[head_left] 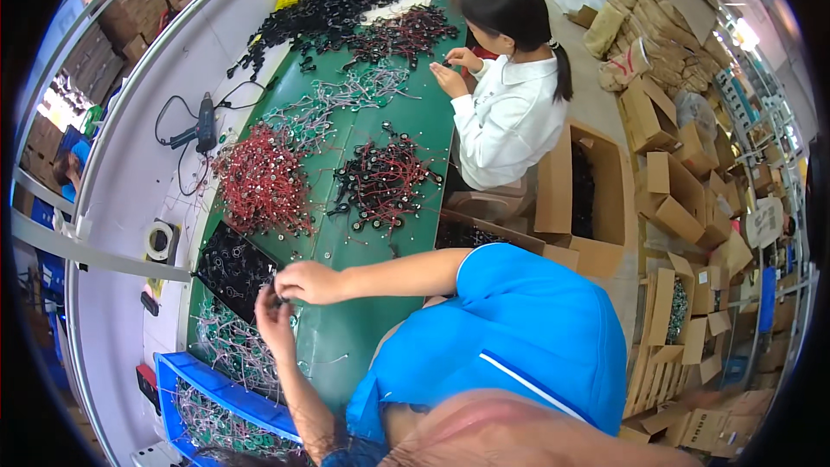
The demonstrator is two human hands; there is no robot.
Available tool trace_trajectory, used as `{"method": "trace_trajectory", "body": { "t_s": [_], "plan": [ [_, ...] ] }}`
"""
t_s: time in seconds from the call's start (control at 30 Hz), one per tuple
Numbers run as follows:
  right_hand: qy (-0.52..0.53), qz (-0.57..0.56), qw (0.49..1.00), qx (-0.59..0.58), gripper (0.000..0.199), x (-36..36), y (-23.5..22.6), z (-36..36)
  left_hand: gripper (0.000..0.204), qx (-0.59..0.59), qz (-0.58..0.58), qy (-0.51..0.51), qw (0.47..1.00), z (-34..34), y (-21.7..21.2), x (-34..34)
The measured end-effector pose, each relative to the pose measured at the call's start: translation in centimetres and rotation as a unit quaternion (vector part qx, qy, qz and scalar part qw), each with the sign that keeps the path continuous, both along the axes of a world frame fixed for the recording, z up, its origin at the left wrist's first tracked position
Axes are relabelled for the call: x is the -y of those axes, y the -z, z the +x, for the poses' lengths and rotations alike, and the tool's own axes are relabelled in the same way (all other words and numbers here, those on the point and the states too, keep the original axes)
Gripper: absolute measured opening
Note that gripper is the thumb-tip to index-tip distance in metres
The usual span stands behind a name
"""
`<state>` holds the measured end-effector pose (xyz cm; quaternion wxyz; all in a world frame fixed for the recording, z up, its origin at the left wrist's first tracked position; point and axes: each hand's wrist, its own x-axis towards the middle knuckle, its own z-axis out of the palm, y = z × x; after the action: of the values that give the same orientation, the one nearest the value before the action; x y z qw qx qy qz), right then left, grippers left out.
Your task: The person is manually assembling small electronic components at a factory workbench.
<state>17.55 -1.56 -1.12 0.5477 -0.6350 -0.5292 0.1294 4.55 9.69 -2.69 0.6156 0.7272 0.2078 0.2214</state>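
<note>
My left hand (276,326) and my right hand (309,283) meet over the green workbench, beside a black tray (226,270) with small dark parts in it. Both are closed, fingertips together around a small dark piece (282,300); its kind is too small to tell. Beyond them lies a heap of red wires with small round silvery parts (264,180). Right of that heap is a pile of black round parts with red wires (383,180). Close to my left forearm, green circuit boards with pale wires (226,342) lie tangled.
A blue bin (186,372) of wired boards stands at near left. A heat gun (206,124) and a tape roll (159,241) are along the left side. A co-worker in white (512,117) works at the right bench edge, near an open carton (616,199). Black parts (346,2) cover the far bench.
</note>
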Motion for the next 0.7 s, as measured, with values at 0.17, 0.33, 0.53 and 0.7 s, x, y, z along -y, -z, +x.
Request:
{"method": "trace_trajectory", "body": {
  "t_s": [0.17, 0.33, 0.53, 0.7],
  "plan": [
    [-0.042, -0.106, 0.988, -0.101, 0.01, 5.6, 0.1, -2.4, 0.032, -0.034, -0.126, -0.011, 0.991, -2.3, -0.8, 6.8],
    [-0.064, -0.172, 0.981, -0.06, 0.011, 8.8, 0.4, -3.7, 0.028, -0.031, -0.233, -0.025, 0.972, -3.9, -1.6, 11.2],
    [-0.035, -0.141, 0.989, 0.016, 0.012, 10.2, 0.7, -5.5, 0.027, -0.02, -0.228, -0.058, 0.972, -5.2, 0.2, 12.3],
    [0.012, -0.115, 0.993, 0.036, 0.012, 11.0, 0.9, -5.7, 0.026, -0.048, -0.184, -0.074, 0.979, -5.0, 0.3, 12.5]
  ]
}}
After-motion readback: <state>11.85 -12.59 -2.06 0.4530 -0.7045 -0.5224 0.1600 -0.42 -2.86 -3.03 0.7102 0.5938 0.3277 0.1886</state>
